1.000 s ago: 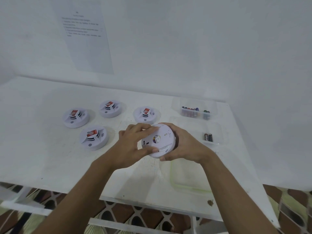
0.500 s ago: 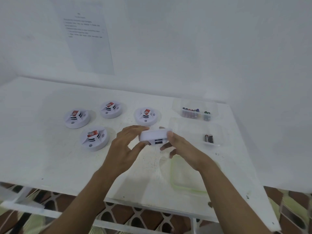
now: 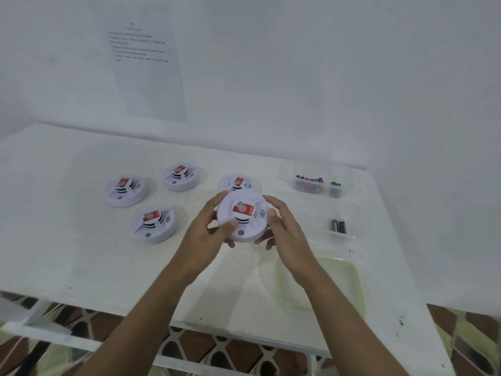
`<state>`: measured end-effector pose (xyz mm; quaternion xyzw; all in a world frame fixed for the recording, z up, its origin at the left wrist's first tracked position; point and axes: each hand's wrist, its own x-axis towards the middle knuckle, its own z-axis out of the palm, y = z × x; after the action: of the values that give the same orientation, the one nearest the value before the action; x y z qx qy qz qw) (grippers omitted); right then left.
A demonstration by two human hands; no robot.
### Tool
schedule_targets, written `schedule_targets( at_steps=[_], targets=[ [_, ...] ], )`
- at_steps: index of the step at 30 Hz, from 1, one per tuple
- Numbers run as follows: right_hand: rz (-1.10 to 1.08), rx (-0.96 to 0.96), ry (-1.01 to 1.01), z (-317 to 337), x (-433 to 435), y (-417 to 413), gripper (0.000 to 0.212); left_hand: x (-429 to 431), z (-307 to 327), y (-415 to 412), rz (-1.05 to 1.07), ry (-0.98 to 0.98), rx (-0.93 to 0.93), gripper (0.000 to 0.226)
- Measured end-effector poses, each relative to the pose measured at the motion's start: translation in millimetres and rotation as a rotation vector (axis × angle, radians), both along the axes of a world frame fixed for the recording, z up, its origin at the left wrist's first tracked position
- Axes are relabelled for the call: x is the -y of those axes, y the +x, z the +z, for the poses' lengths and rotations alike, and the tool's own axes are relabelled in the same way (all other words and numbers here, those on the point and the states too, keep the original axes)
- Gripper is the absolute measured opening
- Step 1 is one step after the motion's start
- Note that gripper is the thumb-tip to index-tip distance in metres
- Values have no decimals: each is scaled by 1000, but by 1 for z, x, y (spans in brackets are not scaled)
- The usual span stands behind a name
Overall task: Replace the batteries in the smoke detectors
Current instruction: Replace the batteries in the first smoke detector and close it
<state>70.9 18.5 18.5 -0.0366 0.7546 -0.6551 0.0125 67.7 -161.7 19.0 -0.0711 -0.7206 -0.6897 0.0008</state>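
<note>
Detector (image 3: 253,230) rim gripped, left hand (image 3: 204,232), right hand (image 3: 287,236)

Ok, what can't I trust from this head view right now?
Head view only:
- Held detector: its underside faces away, so the battery bay is hidden; left hand and right hand cover parts of its rim.
- Back-right detector: front part blocked by the held one.
- Wall sheet: print too blurred to read.
- Batteries in the back tub: too small to count.
</note>
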Motion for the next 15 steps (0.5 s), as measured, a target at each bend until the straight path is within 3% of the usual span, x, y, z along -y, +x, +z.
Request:
schedule_targets(
  at_steps=[3, 15],
  targets=[
    [9, 8, 1, -4, 2, 0, 32, -1, -3, 1, -35, -14, 13, 62],
    [50, -11, 37, -3, 4, 6, 47, -1, -11, 1, 32, -72, 86, 69]
  ],
)
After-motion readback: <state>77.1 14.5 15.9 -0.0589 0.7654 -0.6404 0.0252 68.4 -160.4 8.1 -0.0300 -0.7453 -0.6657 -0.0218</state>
